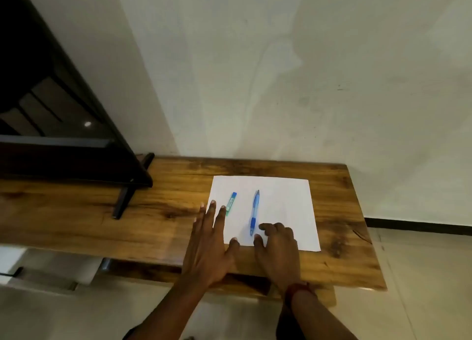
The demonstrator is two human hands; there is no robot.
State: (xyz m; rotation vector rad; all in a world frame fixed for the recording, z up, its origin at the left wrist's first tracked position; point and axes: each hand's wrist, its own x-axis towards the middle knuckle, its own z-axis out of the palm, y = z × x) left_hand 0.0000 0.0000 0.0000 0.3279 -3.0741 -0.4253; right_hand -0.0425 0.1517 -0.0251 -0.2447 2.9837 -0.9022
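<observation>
On the white sheet (283,206): one blue pen (255,212) near the middle, one small green tube (231,203) left of it, both lying flat and apart.
Hard to read: tube label is blurred; the pen's near end sits close by the right fingers, contact unclear.
Cut off: both forearms at the bottom edge; dark stand (76,148) left of the sheet, top out of view.
Left hand (208,247): flat, fingers straight and spread over the sheet's left edge — one fingertip just beside the tube.
Right hand (279,250): at the sheet's near edge, fingers bent, gripping nothing; red band (297,288) on the wrist.
Counts: hands 2, pen 1, tube 1, sheet 1.
Around: wooden table (158,212) under the sheet — wall behind.
</observation>
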